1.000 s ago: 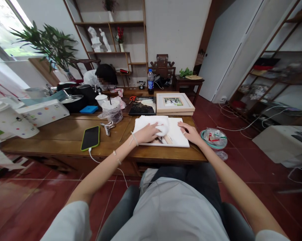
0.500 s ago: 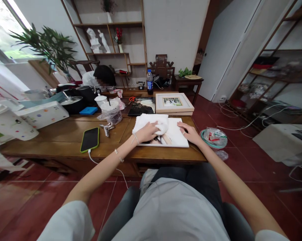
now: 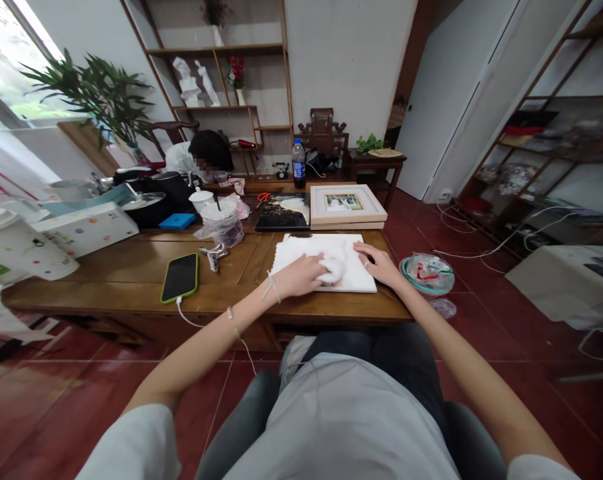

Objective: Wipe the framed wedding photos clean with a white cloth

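A flat white picture panel (image 3: pixel 309 250) lies on the wooden table (image 3: pixel 126 267) in front of me. My left hand (image 3: pixel 301 275) is closed on a bunched white cloth (image 3: pixel 334 267) and presses it onto the near part of the panel. My right hand (image 3: pixel 379 263) rests with fingers spread on the panel's right edge, a ring on one finger.
A green-cased phone (image 3: pixel 180 277) on a cable and metal clips (image 3: pixel 212 255) lie to the left. Behind the panel are a framed photo (image 3: pixel 346 203), a dark picture (image 3: pixel 284 213), a bagged cup (image 3: pixel 222 220) and a bottle (image 3: pixel 298 163). Another person (image 3: pixel 201 153) sits beyond the table. Cables cross the floor at right.
My left hand has dragged the cloth toward me and slightly right, so the cloth is now bunched small and more of the panel's far side shows. My right hand has stayed put.
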A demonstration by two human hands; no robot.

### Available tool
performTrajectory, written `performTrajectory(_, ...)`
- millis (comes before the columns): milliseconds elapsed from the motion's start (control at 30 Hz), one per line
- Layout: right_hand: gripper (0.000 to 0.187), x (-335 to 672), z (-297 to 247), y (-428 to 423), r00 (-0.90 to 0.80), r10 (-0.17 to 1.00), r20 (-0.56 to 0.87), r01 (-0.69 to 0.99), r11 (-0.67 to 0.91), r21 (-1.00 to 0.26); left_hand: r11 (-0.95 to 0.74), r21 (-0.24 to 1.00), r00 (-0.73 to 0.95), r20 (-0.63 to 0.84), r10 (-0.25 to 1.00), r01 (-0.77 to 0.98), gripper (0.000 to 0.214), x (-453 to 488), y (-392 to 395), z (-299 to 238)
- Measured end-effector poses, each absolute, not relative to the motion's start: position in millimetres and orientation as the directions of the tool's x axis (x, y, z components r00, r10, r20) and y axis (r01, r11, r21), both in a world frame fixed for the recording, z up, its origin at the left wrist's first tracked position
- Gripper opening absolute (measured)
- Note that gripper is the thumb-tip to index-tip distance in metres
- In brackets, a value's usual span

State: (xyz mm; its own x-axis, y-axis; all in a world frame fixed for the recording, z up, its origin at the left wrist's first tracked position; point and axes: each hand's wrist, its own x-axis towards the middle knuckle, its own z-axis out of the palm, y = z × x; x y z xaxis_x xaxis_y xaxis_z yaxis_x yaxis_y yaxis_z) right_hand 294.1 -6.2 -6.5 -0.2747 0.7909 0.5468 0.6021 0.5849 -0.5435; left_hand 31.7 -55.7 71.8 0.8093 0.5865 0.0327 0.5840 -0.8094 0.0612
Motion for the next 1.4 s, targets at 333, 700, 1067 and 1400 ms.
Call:
performTrajectory(333,0.031,295,-6,-8,-0.296,0.795,0.529,0.596,0.587,-0.548,-0.686,-0.075,0.69,0.113,0.715,0.724,0.03,82,-9,66)
performTrajectory(700,0.031,293,-4,-9,-0.273,0.803,0.529,0.572,0.578,-0.582,-0.778,-0.12,0.787,0.083,0.611,0.617,0.028,65,-123,66)
performTrajectory(1067,0.039,293,4,-14,-0.235,0.835,0.498,0.6,0.527,-0.601,-0.696,0.054,0.691,0.088,0.717,0.716,0.035,86,-62,62)
performTrajectory(1400,0.041,293,3,-13,-0.302,0.796,0.525,0.606,0.585,-0.539,-0.599,-0.015,0.589,0.204,0.782,0.8,0.031,111,-66,50)
